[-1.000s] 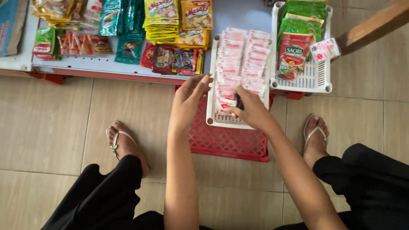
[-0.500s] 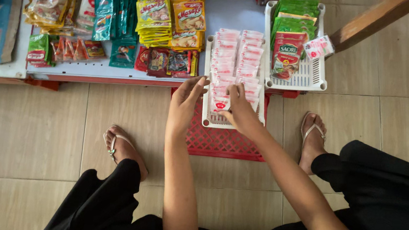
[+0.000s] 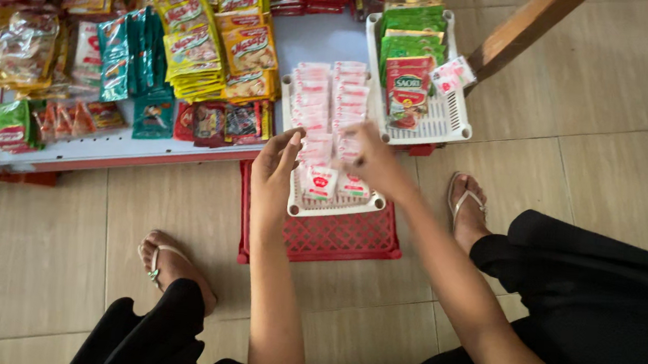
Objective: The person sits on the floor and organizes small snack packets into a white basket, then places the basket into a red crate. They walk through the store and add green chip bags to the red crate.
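Fingers of the left hand (image 3: pixel 274 166) are held straight and close together, lying along the left rim of the white tray (image 3: pixel 291 202) and gripping nothing. Fingers of the right hand (image 3: pixel 369 159) are bent down onto the little pink and white packets (image 3: pixel 322 119), and they look blurry, so I cannot tell if they pinch a packet or only touch the top of one. Those packets lie in two long rows inside the tray. Seen from the hands, the rows run away toward 12 o'clock, and that is the long way of the tray too. Right under the right hand is the right row, so that hand is nearer to it; the left row sits between both hands. Packets look small, flat, soft and shiny, like thin plastic. This tray is hard white plastic with a rim, and it rests on a red crate (image 3: pixel 319 232) with a net of small holes. At 1 o'clock sits a second white basket (image 3: pixel 446 122) with green packets (image 3: pixel 411 37) standing in it. Yellow packets (image 3: pixel 218 48) and teal packets (image 3: pixel 128 55) lie at 10 o'clock on a low white shelf (image 3: pixel 108 151). Below is a floor (image 3: pixel 29 250) of smooth tan tiles.
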